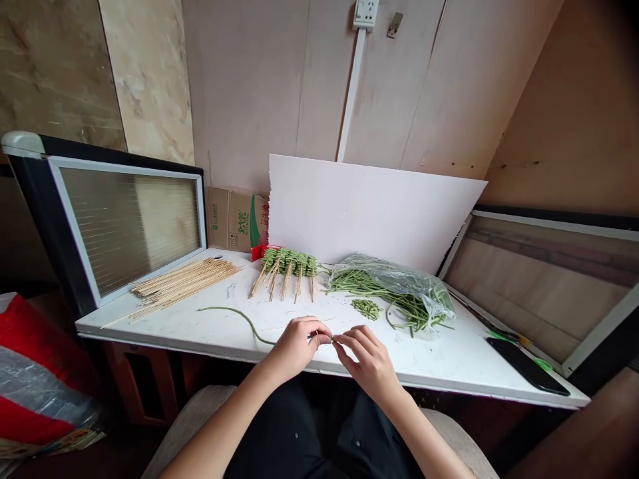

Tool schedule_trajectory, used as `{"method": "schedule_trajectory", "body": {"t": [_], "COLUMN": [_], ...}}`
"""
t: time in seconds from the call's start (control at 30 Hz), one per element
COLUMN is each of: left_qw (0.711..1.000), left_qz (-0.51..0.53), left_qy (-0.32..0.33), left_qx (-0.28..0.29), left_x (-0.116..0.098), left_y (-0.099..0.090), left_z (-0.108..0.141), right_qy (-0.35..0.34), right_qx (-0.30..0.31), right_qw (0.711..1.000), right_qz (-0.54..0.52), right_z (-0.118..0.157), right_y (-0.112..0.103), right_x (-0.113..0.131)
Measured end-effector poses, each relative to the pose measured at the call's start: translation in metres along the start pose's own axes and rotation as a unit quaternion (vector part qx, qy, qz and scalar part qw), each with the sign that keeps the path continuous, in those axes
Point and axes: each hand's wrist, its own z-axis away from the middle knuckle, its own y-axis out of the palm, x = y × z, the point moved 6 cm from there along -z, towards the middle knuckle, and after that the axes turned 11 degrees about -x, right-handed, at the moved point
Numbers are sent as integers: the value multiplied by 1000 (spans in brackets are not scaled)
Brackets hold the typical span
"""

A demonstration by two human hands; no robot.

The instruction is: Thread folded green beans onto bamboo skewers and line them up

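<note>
My left hand [298, 344] is closed on a long green bean [243, 318], whose free part curves away to the left over the white table [200, 336]. Fingertips of my right hand [363, 356] pinch the bean's end, close to the left fingertips at the table's front edge. Behind the hands lies a thin skewer [294, 324]. A small pile of short bean pieces [367, 308] sits beyond my right hand, beside long green beans [369, 285] partly inside a clear plastic bag [399, 276].
Loose bamboo skewers [184, 283] lie at the left. Skewered green bundles [289, 261] are stacked at the back, near a cardboard box [234, 216] and a white board [359, 206]. At the right are a black phone [526, 366] and scissors [494, 324].
</note>
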Motion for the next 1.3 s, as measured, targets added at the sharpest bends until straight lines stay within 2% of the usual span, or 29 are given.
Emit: {"method": "schedule_trajectory", "body": {"t": [0.1, 0.2, 0.43, 0.53, 0.7, 0.87, 1.03, 1.1, 1.13, 1.2, 1.3], "left_qw": [999, 995, 996, 999, 999, 997, 994, 993, 993, 993, 989], "left_qz": [-39, -85, -66, -23, 42, 74, 103, 106, 104, 99, 112], "left_qy": [23, 54, 61, 32, -8, -25, -40, -49, -53, -64, -91], "left_qx": [18, 24, 6, 0, -11, -25, -20, -15, -10, 2, 18], "left_x": [1, 0, -3, -1, -1, -1, 4, 5, 5, 4, 5], "left_y": [3, 5, 4, 4, 2, 3, 6, 6, 6, 5, 6], "left_z": [1, 3, 5, 3, 2, 3, 5, 5, 4, 3, 3], "right_qy": [-3, 22, 165, 264, 390, 460, 481, 470, 454, 389, 236], "right_qx": [1, -6, -26, -3, 9, -13, -30, -27, -24, -25, -41], "right_qw": [1000, 1000, 981, 951, 875, 820, 794, 806, 823, 879, 957], "right_qz": [2, -14, -103, -162, -287, -341, -370, -359, -341, -275, -163], "right_z": [-1, -1, -1, 4, 15, 25, 32, 33, 31, 22, 3], "right_y": [1, 2, 4, 9, 21, 30, 39, 38, 35, 24, 4], "right_x": [3, 3, -9, -15, -23, -26, -26, -27, -27, -25, -13]}}
